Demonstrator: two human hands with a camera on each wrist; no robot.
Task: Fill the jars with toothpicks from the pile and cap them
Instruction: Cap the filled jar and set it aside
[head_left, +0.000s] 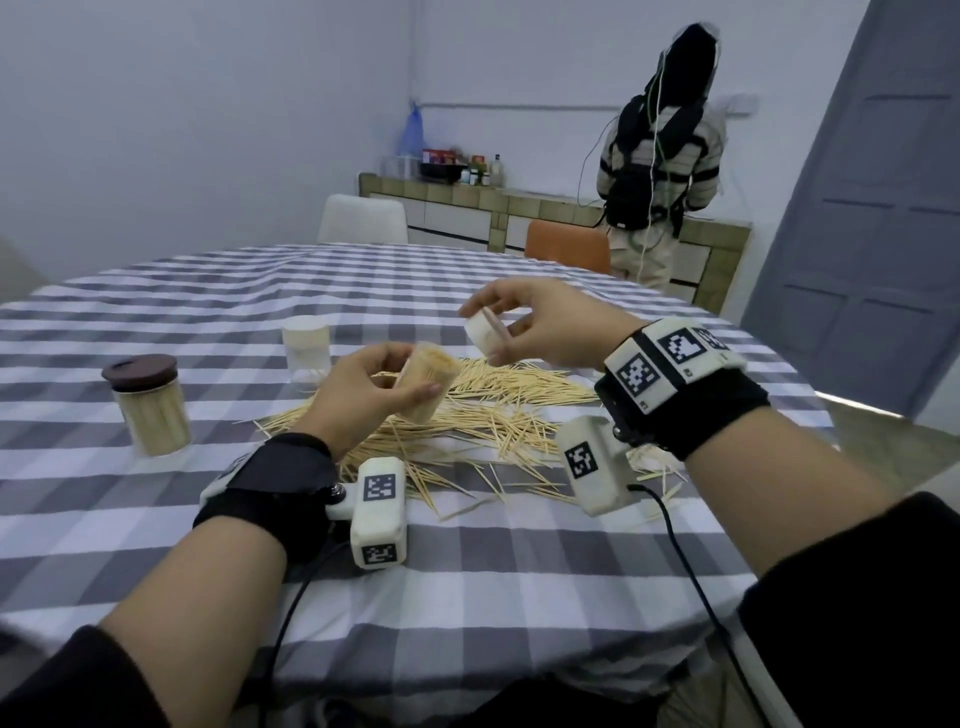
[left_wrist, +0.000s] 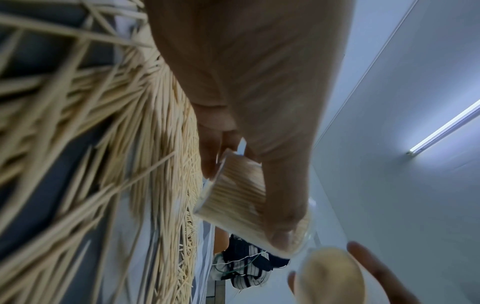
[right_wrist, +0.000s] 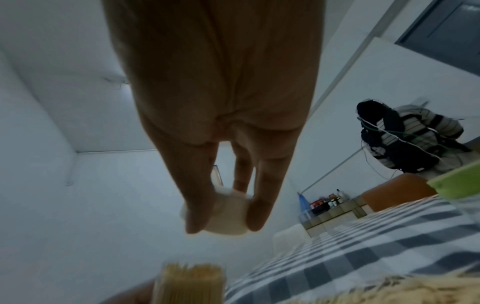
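Observation:
My left hand (head_left: 374, 387) grips a clear jar (head_left: 428, 384) packed with toothpicks, tilted with its open mouth up and to the right, above the pile. The same jar (left_wrist: 233, 195) shows under my left thumb in the left wrist view. My right hand (head_left: 524, 327) pinches a white cap (head_left: 485, 332) a little above and to the right of the jar's mouth, apart from it. In the right wrist view the white cap (right_wrist: 228, 216) sits between thumb and fingers, with the jar's mouth (right_wrist: 189, 281) below. The toothpick pile (head_left: 483, 415) spreads over the checked tablecloth.
A filled jar with a brown cap (head_left: 148, 402) stands at the left. A white-capped clear jar (head_left: 306, 345) stands behind the pile. A green-lidded jar (right_wrist: 457, 187) is at the right. A person (head_left: 660, 161) stands at the back counter, beyond two chairs.

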